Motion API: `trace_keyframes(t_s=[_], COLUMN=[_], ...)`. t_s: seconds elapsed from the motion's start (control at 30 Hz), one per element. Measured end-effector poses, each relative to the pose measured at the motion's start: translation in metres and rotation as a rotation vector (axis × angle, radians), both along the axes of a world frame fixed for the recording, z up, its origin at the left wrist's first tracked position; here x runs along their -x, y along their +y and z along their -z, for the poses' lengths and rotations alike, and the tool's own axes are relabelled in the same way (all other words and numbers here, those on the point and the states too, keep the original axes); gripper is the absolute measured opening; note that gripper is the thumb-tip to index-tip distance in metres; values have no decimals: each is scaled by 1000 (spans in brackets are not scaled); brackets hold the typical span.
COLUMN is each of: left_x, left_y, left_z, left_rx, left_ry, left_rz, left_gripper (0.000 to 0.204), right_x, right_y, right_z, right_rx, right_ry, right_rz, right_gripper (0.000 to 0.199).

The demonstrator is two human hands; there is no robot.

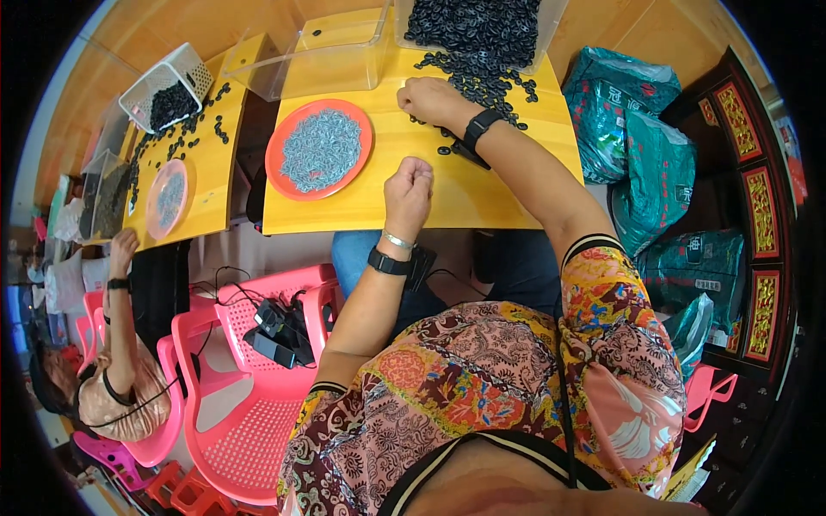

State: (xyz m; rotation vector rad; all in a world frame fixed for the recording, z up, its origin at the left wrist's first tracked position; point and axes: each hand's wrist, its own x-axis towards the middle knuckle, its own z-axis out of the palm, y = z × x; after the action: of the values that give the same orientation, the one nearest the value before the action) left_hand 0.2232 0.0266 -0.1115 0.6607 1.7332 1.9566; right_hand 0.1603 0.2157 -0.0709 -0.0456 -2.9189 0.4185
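Observation:
Near the table's front edge, my left hand [408,193] is closed, its fingers curled in; anything inside is hidden. Farther forward, my right hand [439,103] bends down to the yellow table [344,215], fingers drawn together beside scattered small black oval pieces [495,95]. Whether a piece is between those fingertips cannot be made out. An orange-red round plate [367,142] left of both hands holds a heap of small silvery metal pieces [320,150]. Behind my right hand, a tipped clear bin [551,30] spills more black pieces onto the table.
A clear plastic box [331,69] stands at the back left. Green bags [658,172] line the right side. A pink chair [249,413] bears cables and black devices. At another table on the left, a person [125,378] sits by a white basket [185,73] and pink plate [155,206].

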Motion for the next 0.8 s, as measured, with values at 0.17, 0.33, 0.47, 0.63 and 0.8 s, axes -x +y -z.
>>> trace_keyframes(t_s=[0.17, 0.33, 0.47, 0.63, 0.8], left_x=[3, 2, 1, 2, 6], left_y=[-4, -2, 1, -2, -2], left_z=[7, 3, 1, 0, 3], left_rx=[-31, -8, 5, -17, 48], left_ry=[8, 20, 19, -15, 28], left_rz=[-3, 12, 0, -38, -37], left_gripper=[4, 4, 4, 7, 6], right_x=[-11, -14, -18, -41, -55], right_y=[4, 5, 12, 16, 11], right_z=[0, -6, -13, -25, -24], right_rx=[-136, -195, -179, 21, 83], right_ry=[-28, -22, -3, -63, -121], right_rz=[-17, -4, -9, 44, 50], right_gripper=[20, 22, 21, 20, 16])
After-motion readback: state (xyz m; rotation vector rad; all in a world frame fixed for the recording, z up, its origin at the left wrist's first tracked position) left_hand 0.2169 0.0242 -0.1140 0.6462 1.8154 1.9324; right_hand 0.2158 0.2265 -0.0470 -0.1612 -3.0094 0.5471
